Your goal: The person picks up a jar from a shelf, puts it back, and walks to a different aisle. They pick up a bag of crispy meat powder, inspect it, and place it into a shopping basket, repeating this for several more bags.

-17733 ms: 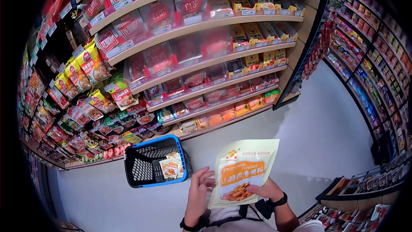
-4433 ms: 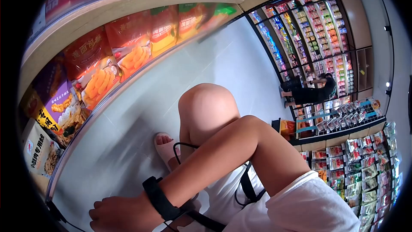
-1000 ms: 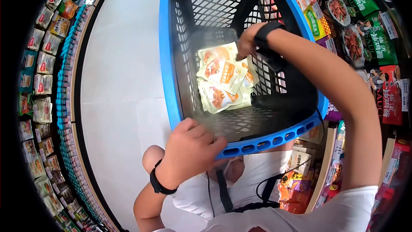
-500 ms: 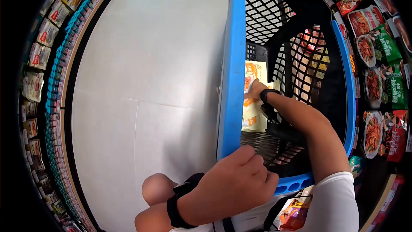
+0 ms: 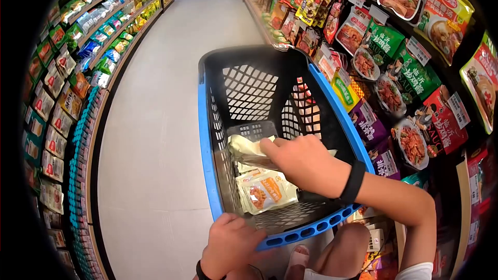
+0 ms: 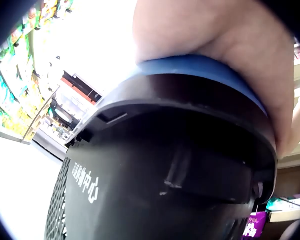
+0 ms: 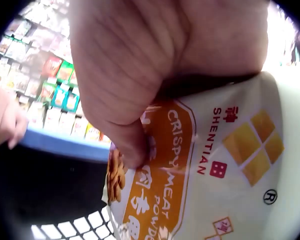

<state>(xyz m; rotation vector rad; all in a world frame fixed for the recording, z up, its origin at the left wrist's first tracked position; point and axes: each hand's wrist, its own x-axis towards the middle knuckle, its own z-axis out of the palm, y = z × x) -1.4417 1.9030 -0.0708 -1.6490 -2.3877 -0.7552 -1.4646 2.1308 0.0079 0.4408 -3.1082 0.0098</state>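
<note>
While the right hand (image 5: pixel 311 166) holds one pale packet (image 5: pixel 246 149) inside the one black basket (image 5: pixel 251 91), the left hand (image 5: pixel 231 243) grips the basket's blue rim (image 5: pixel 207 148) at the near left corner. The right hand is closed to a pinch, its thumb (image 7: pixel 130 145) pressed on the packet's orange panel (the printing there reads "CRISPY MEAT POWDE", the rest cut off). Beside that panel are one red "SHENTIAN" and one mark made of four yellow-orange diamonds. The left hand is partly closed, its fingers bent over the rim; it has hold of nothing else that shows.

The held packet is towards the left side of the basket. Nearer, on the basket's floor, lie at least two more pale packets (image 5: pixel 265 192), overlapping; their full count is hidden. One dark wristband (image 5: pixel 353 182) is on the right wrist and one on the left.

The basket stands between two runs of shelving, one at the left (image 5: pixel 111 88) and one at the right, over a pale floor (image 5: pixel 155 124). Just right of it, two green packets (image 5: pixel 417 75) and one red packet (image 5: pixel 445 119) hang among others. At the near side show one bent knee (image 5: pixel 345 249) and one sandalled foot (image 5: pixel 298 259).
</note>
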